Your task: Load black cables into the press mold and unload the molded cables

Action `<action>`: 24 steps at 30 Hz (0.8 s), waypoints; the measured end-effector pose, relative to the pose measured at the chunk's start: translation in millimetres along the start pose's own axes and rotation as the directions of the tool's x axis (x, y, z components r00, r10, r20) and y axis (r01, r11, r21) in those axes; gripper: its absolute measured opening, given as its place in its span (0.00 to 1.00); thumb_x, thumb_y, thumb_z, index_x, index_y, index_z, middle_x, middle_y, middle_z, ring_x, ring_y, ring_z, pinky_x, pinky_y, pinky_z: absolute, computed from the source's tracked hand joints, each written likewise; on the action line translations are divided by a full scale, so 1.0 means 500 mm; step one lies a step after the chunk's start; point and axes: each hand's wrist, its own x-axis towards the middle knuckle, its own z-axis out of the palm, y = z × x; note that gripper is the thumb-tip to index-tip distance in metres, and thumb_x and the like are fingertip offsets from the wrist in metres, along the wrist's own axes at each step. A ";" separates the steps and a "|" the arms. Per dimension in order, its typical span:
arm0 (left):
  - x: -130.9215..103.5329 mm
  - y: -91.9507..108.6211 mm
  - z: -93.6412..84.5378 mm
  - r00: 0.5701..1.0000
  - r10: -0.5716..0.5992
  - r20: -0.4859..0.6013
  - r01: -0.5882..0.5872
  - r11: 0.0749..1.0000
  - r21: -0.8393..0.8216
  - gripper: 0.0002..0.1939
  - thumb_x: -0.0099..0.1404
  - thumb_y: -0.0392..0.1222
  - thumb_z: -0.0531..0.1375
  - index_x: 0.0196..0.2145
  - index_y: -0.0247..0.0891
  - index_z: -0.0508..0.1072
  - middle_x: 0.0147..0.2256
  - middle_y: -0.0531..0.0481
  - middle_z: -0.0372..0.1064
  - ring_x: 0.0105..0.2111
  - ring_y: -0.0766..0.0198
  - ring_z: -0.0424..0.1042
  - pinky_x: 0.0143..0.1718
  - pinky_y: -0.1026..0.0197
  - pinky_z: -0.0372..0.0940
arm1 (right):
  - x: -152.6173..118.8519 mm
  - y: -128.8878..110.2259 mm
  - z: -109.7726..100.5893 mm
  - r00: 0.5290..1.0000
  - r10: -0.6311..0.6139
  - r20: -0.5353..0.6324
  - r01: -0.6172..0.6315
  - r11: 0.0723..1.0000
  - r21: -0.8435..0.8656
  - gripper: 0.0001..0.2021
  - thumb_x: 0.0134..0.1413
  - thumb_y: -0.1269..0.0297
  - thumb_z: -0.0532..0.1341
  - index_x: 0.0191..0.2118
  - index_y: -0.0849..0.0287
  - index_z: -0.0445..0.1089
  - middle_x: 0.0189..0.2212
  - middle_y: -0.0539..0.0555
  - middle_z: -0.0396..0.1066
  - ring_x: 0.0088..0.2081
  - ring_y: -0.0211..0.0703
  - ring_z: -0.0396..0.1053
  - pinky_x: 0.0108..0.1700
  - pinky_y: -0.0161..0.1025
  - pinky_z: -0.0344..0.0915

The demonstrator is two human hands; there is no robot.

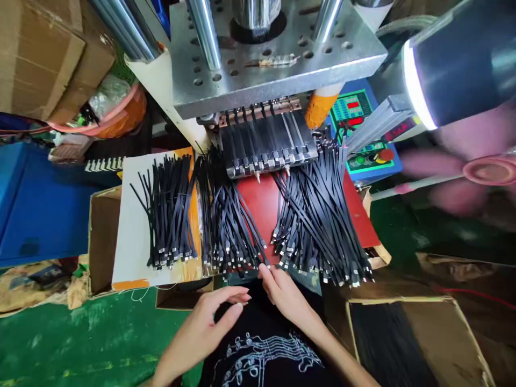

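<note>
1. Steel press plate (278, 80): thick, grey, drilled with round holes; polished cylindrical columns (203, 32) rise from it. I see it overhanging the back of the tabletop.
2. Red tabletop (256, 201): smooth, flat; a bare strip shows mid-way, running to the front edge.
3. White board (135, 220): flat sheet, orange tape at its margins, off the tabletop's left side.
4. Right cable heap (322, 209): black, flat, ribbon-like strands, fanned toward the tabletop's front right corner.
5. Middle cable heap (231, 226): same strands, crossing loosely, left of the bare strip.
6. Left cable bundle (171, 209): straighter strands, lying on the white board.
7. Black fixture block (262, 137): rectangular, below the plate; cables side by side across it.
8. My left hand (213, 317): curved, thumb and fingers apart, short of the front edge.
9. My right hand (284, 290): fingertips drawn together by the front edge, at the middle heap's ends; I cannot tell whether they clamp a cable.
10. Plugs (162, 250): small, boxy, shiny metal tips, mostly facing the front edge.
</note>
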 end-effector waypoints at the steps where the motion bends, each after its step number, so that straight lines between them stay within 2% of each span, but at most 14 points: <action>1: 0.000 -0.006 0.021 0.999 -0.040 0.018 0.040 0.999 -0.010 0.21 0.75 0.54 0.58 0.58 0.44 0.79 0.52 0.44 0.82 0.53 0.51 0.80 0.62 0.46 0.71 | 0.007 0.014 0.011 0.999 0.032 0.000 -0.031 0.988 0.153 0.33 0.66 0.27 0.45 0.31 0.54 0.63 0.19 0.44 0.54 0.19 0.37 0.51 0.23 0.37 0.50; 4: 0.016 -0.003 0.068 0.994 -0.087 0.065 0.089 0.995 -0.041 0.26 0.74 0.56 0.57 0.64 0.43 0.75 0.58 0.43 0.78 0.58 0.50 0.77 0.67 0.44 0.66 | 0.018 0.037 0.022 0.999 0.034 0.022 -0.040 0.914 0.404 0.35 0.60 0.23 0.51 0.29 0.55 0.61 0.17 0.40 0.48 0.18 0.32 0.43 0.21 0.34 0.43; 7: 0.030 0.006 0.084 0.989 -0.124 0.082 0.126 0.992 -0.010 0.30 0.73 0.58 0.57 0.66 0.42 0.73 0.61 0.42 0.76 0.61 0.49 0.75 0.69 0.43 0.63 | 0.029 0.036 0.018 0.997 0.067 0.033 -0.075 0.885 0.460 0.35 0.55 0.21 0.56 0.31 0.55 0.64 0.16 0.39 0.49 0.16 0.31 0.44 0.19 0.33 0.40; 10: 0.036 0.000 0.082 0.987 -0.155 0.052 0.153 0.987 0.044 0.32 0.72 0.60 0.56 0.65 0.38 0.72 0.62 0.39 0.74 0.62 0.46 0.73 0.71 0.40 0.60 | 0.054 0.023 0.025 0.986 0.165 0.032 -0.159 0.853 0.497 0.37 0.48 0.18 0.57 0.29 0.53 0.61 0.14 0.37 0.44 0.15 0.30 0.40 0.17 0.33 0.38; 13: 0.043 -0.013 0.083 0.984 -0.170 0.047 0.171 0.985 -0.017 0.32 0.72 0.61 0.58 0.64 0.38 0.73 0.64 0.38 0.73 0.63 0.45 0.72 0.72 0.40 0.57 | 0.052 0.018 0.030 0.992 0.126 -0.004 -0.108 0.870 0.481 0.37 0.51 0.18 0.54 0.25 0.52 0.57 0.14 0.38 0.43 0.16 0.31 0.41 0.19 0.34 0.41; 15: 0.056 -0.015 0.096 0.984 -0.161 0.073 0.173 0.965 -0.195 0.33 0.70 0.62 0.63 0.63 0.39 0.73 0.63 0.38 0.74 0.63 0.46 0.73 0.71 0.41 0.58 | 0.020 0.026 0.015 0.999 0.001 -0.044 0.015 0.934 0.358 0.36 0.60 0.23 0.51 0.23 0.54 0.58 0.15 0.42 0.49 0.19 0.32 0.48 0.22 0.34 0.47; 16: 0.065 -0.012 0.107 0.986 -0.146 0.083 0.166 0.926 -0.339 0.33 0.68 0.62 0.65 0.63 0.39 0.73 0.61 0.38 0.75 0.61 0.47 0.74 0.70 0.43 0.60 | -0.003 0.033 0.000 0.998 -0.068 -0.009 0.068 0.962 0.263 0.35 0.64 0.27 0.51 0.22 0.56 0.59 0.16 0.44 0.53 0.20 0.33 0.52 0.25 0.34 0.50; 17: 0.075 -0.006 0.121 0.988 -0.127 0.083 0.152 0.853 -0.500 0.33 0.68 0.63 0.66 0.61 0.38 0.74 0.56 0.38 0.78 0.57 0.49 0.77 0.66 0.45 0.64 | -0.029 0.042 -0.020 0.990 -0.115 0.083 0.100 0.981 0.168 0.34 0.67 0.32 0.53 0.22 0.58 0.63 0.17 0.46 0.58 0.22 0.33 0.55 0.27 0.34 0.53; 19: 0.094 0.011 0.151 0.993 -0.099 0.063 0.112 0.640 -0.760 0.30 0.68 0.64 0.67 0.55 0.36 0.76 0.40 0.45 0.82 0.42 0.55 0.80 0.55 0.52 0.71 | -0.079 0.061 -0.068 0.939 -0.078 0.336 0.070 0.997 0.035 0.30 0.69 0.39 0.57 0.26 0.60 0.70 0.20 0.48 0.65 0.23 0.33 0.60 0.28 0.33 0.57; 20: 0.101 0.020 0.164 0.995 -0.087 0.047 0.087 0.556 -0.827 0.27 0.69 0.64 0.67 0.49 0.35 0.77 0.31 0.50 0.78 0.34 0.60 0.78 0.48 0.55 0.72 | -0.098 0.069 -0.093 0.918 -0.017 0.396 0.013 1.000 0.014 0.27 0.67 0.40 0.60 0.29 0.61 0.74 0.21 0.48 0.68 0.23 0.33 0.62 0.27 0.32 0.58; 21: 0.107 0.030 0.174 0.997 -0.067 0.031 0.062 0.522 -0.851 0.26 0.70 0.64 0.66 0.44 0.35 0.76 0.24 0.54 0.73 0.27 0.63 0.74 0.42 0.58 0.71 | -0.111 0.074 -0.115 0.928 0.039 0.371 -0.058 0.997 0.041 0.26 0.64 0.39 0.63 0.32 0.61 0.76 0.22 0.48 0.68 0.21 0.33 0.61 0.24 0.31 0.57; 22: 0.110 0.039 0.181 0.999 -0.036 0.020 0.036 0.544 -0.839 0.25 0.71 0.65 0.64 0.40 0.36 0.76 0.20 0.57 0.68 0.23 0.65 0.70 0.38 0.60 0.70 | -0.118 0.078 -0.133 0.960 0.081 0.266 -0.118 0.985 0.125 0.26 0.60 0.37 0.65 0.35 0.60 0.77 0.22 0.47 0.67 0.20 0.32 0.59 0.21 0.30 0.55; 23: 0.112 0.048 0.183 1.000 0.006 0.014 0.008 0.606 -0.795 0.26 0.73 0.65 0.62 0.38 0.36 0.75 0.18 0.58 0.66 0.22 0.66 0.69 0.37 0.61 0.68 | -0.119 0.078 -0.146 0.988 0.117 0.100 -0.139 0.957 0.255 0.28 0.57 0.34 0.66 0.36 0.60 0.76 0.22 0.45 0.65 0.18 0.30 0.56 0.19 0.29 0.52; 24: 0.113 0.055 0.183 0.999 0.049 0.009 -0.027 0.687 -0.726 0.27 0.74 0.66 0.60 0.37 0.36 0.75 0.18 0.57 0.68 0.23 0.66 0.69 0.38 0.60 0.68 | -0.115 0.074 -0.153 0.984 0.156 -0.080 -0.112 0.910 0.398 0.30 0.54 0.32 0.67 0.36 0.60 0.75 0.20 0.43 0.61 0.17 0.29 0.51 0.17 0.28 0.48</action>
